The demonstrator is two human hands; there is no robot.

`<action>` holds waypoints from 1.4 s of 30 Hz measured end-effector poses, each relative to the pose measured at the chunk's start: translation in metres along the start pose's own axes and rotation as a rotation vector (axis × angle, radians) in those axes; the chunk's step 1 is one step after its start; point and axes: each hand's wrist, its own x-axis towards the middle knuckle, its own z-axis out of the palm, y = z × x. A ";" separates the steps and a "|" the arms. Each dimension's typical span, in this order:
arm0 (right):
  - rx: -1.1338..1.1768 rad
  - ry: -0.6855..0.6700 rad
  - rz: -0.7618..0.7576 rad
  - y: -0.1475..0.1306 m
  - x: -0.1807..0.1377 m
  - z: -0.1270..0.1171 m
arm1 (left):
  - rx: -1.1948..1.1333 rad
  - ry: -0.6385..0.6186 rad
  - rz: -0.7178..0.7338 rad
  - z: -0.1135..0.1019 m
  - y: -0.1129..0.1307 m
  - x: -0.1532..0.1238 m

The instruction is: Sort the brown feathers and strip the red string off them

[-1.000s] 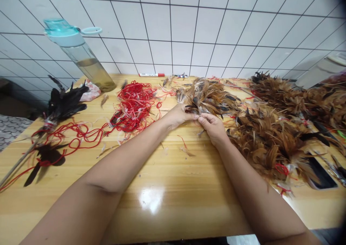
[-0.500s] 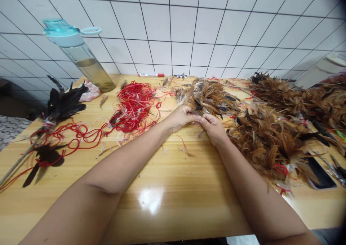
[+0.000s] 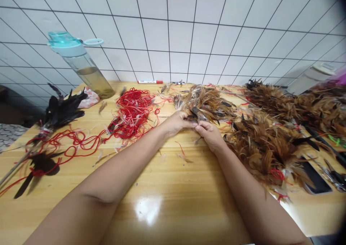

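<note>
Both hands meet at the middle of the glossy yellow wooden table, right at the near edge of a fluffy clump of brown and black feathers. The left hand has its fingers curled shut on the feather stems, and the right hand pinches the same clump with its fingertips pressed together, touching the left. Soft, ragged plumes fan away from the grip toward the wall.

To the right sprawls a long shaggy heap of brown feathers, flecked with red ties. Left of the hands lies one wiry tangle of red string, and a loose red cord loops out from it toward one bundle of glossy black feathers on a thin stick. One clear plastic water bottle with a pale teal lid leans by the white tiled wall, and one white marker with a red cap lies at the wall's foot.

Against a second ago, the hands sit slightly further left in view, the grip looks unchanged, and the whole scene has slid downward: more wall shows, and the bottle sits lower in view.
</note>
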 end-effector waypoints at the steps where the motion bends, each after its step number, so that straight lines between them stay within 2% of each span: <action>1: -0.010 -0.014 -0.010 0.000 0.000 -0.001 | 0.000 -0.009 -0.003 0.000 -0.001 0.000; 7: 0.013 -0.005 -0.044 0.007 0.003 -0.002 | 0.047 -0.058 -0.055 0.002 -0.004 0.001; 16: -0.038 -0.016 -0.053 0.002 0.001 0.001 | 0.115 0.015 0.070 0.006 -0.001 0.001; 21: -0.096 -0.052 -0.072 0.000 0.000 -0.001 | 0.039 0.010 -0.015 0.007 0.007 -0.002; 25: -0.081 -0.093 -0.061 -0.005 -0.002 0.000 | 0.034 -0.050 -0.048 0.008 0.009 -0.003; 28: -0.041 -0.040 -0.066 -0.006 -0.002 0.001 | 0.038 -0.049 -0.038 0.008 0.006 -0.001; 30: 0.031 0.040 -0.058 -0.006 -0.002 0.000 | 0.077 0.007 0.006 0.007 0.005 0.000; 33: 0.151 0.144 -0.019 -0.006 0.000 -0.001 | 0.330 0.061 0.059 0.007 0.006 -0.001; 38: 0.213 0.199 -0.017 -0.008 0.002 -0.001 | 1.028 -0.148 0.005 0.018 0.009 -0.011; 40: 0.217 0.221 -0.025 -0.008 0.002 0.000 | 1.197 -0.166 0.009 0.026 0.008 -0.017; 42: 0.225 0.246 -0.028 -0.008 0.002 0.001 | 1.272 -0.173 0.030 0.031 0.006 -0.020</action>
